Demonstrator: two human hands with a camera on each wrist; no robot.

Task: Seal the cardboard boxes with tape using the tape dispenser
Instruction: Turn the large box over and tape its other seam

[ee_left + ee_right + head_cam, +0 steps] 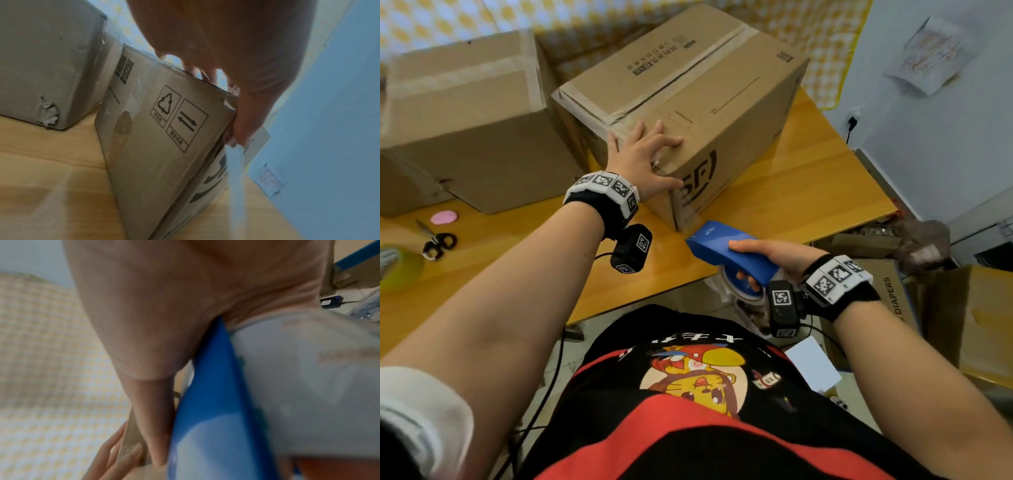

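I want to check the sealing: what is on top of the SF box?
On the SF box, old tape runs along the centre seam, and the left hand presses spread on the near corner. The tape under that hand is hidden.

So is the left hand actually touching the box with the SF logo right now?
Touching. The head view shows the left hand spread over the near top corner of the SF box; the left wrist view shows its thumb pressed against the box's side.
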